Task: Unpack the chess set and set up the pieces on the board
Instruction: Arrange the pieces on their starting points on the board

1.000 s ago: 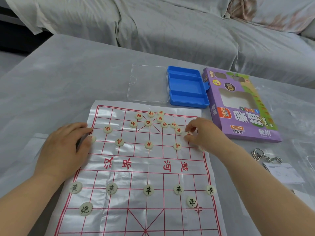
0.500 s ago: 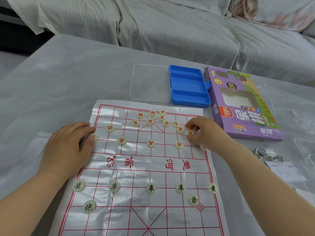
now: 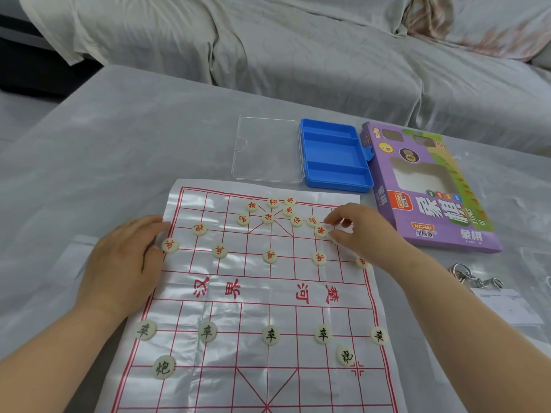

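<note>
A clear plastic chess board sheet [image 3: 268, 296] with red lines lies on the grey-covered table. Pale round pieces with red characters [image 3: 267, 217] cluster at its far side, with a row of them [image 3: 270, 255] nearer. Black-marked pieces [image 3: 270, 335] form a row on the near side. My left hand [image 3: 119, 263] lies flat on the board's left edge, its fingertips beside a red-marked piece [image 3: 170, 245]. My right hand [image 3: 357, 231] hovers over the far right part of the board, thumb and fingers pinched around a pale piece [image 3: 346, 223] that is mostly hidden.
An empty blue tray [image 3: 334, 156] with its clear lid [image 3: 267, 150] open sits beyond the board. A purple box [image 3: 429, 192] lies at the right. Metal rings [image 3: 474, 280] and a paper card [image 3: 504, 305] lie near my right forearm. A draped sofa [image 3: 298, 55] stands behind.
My right hand has shifted slightly toward the far right corner of the board, with the piece in its fingers. My left hand stays pressed on the left edge.
</note>
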Demonstrator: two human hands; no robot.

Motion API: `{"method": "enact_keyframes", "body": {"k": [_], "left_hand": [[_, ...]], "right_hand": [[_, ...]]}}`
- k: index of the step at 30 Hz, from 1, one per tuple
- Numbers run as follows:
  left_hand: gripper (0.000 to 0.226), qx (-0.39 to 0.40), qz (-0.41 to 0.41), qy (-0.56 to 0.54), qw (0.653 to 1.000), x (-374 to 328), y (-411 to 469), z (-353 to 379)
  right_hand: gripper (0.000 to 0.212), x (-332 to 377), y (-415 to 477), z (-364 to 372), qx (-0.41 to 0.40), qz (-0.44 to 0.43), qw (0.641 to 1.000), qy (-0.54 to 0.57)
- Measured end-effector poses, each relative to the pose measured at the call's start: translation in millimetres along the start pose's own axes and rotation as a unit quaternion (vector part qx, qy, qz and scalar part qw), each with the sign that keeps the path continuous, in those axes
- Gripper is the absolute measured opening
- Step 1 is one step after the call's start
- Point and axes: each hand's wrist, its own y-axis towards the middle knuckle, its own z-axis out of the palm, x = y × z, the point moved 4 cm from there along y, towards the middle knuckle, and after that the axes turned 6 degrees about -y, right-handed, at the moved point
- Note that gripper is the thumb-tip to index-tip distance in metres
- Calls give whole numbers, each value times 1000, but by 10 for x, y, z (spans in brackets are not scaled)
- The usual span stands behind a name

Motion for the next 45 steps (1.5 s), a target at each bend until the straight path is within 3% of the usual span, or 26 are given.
{"method": "enact_keyframes", "body": {"k": [15, 23, 41, 45], "left_hand": [[59, 7, -1, 4, 1000, 52, 5, 17], [57, 10, -5, 9, 1000, 72, -2, 27], [57, 1, -10, 3, 1000, 68, -1, 27], [58, 3, -14, 4, 1000, 67, 1, 30]], "right_hand": [[38, 275, 271, 15, 24, 23, 999, -8], [31, 345, 269, 39, 35, 16, 999, -14], [32, 351, 364, 13, 5, -17, 1000, -19], [33, 413, 405, -56, -32, -42, 998, -19]]}}
